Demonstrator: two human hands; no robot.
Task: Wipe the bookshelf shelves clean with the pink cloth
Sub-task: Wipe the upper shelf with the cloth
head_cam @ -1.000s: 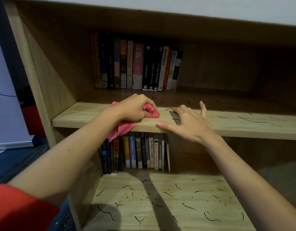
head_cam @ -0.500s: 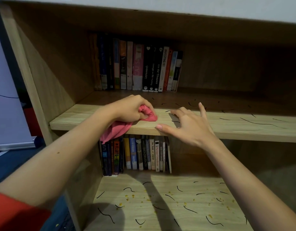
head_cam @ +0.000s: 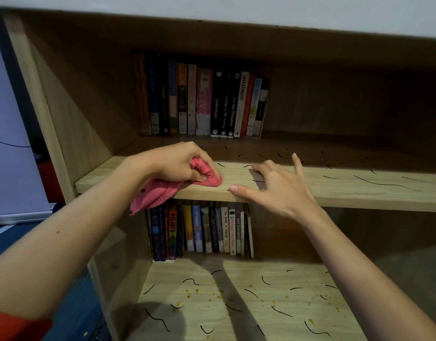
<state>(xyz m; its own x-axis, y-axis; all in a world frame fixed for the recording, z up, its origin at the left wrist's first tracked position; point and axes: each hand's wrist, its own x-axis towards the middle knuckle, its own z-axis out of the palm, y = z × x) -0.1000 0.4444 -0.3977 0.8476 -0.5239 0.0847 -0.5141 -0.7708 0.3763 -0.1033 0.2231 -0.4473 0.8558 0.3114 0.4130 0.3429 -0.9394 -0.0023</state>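
My left hand (head_cam: 174, 164) grips the bunched pink cloth (head_cam: 162, 190) and presses it on the front of the wooden middle shelf (head_cam: 359, 190); a loose end of the cloth hangs over the shelf edge. My right hand (head_cam: 276, 187) rests spread on the same shelf just right of the cloth, thumb on the front edge, holding nothing. Thin black strands lie scattered on the middle shelf to the right of both hands. The lower shelf (head_cam: 248, 311) carries more black strands and yellow crumbs.
A row of upright books (head_cam: 204, 102) stands at the back left of the middle shelf. Another row of books (head_cam: 202, 230) stands at the back of the lower shelf. The bookshelf's left side panel (head_cam: 72, 104) rises beside my left arm.
My left hand and the cloth have shifted a little to the left along the shelf front. My right hand stays planted in about the same place.
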